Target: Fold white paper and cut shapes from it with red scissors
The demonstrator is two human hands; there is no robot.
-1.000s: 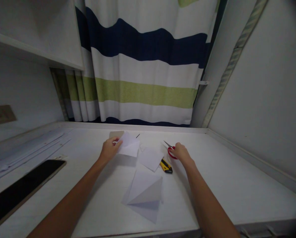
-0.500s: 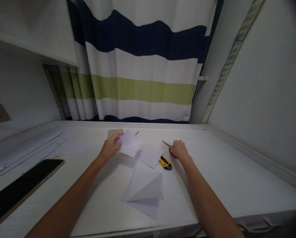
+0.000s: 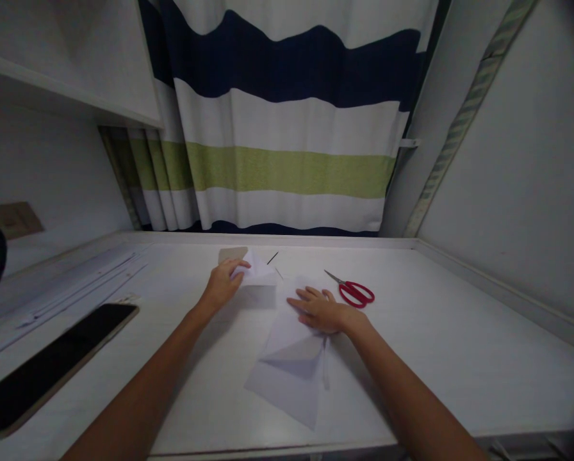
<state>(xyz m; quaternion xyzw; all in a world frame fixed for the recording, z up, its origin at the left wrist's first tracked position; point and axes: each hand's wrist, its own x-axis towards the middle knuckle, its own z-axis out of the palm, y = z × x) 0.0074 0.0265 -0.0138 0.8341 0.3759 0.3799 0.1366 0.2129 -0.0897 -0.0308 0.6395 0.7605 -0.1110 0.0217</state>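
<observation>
2 hands work here. My left hand (image 3: 223,286) pinches a small paper (image 3: 257,272); my right hand (image 3: 321,310) lies spread flat on another sheet (image 3: 287,333). Scissors (image 3: 355,291) rest nearby.

A big white table (image 3: 460,358) filled the room's corner. Behind it hung a curtain (image 3: 287,128) with white, dark blue and green stripes. Plain white walls (image 3: 522,192) stood at the sides, a white shelf (image 3: 66,96) was up left, and the light was dim.

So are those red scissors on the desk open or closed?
Closed, or nearly: the red scissors lie flat on the desk, blades together in one thin point, untouched by the right hand.
</observation>
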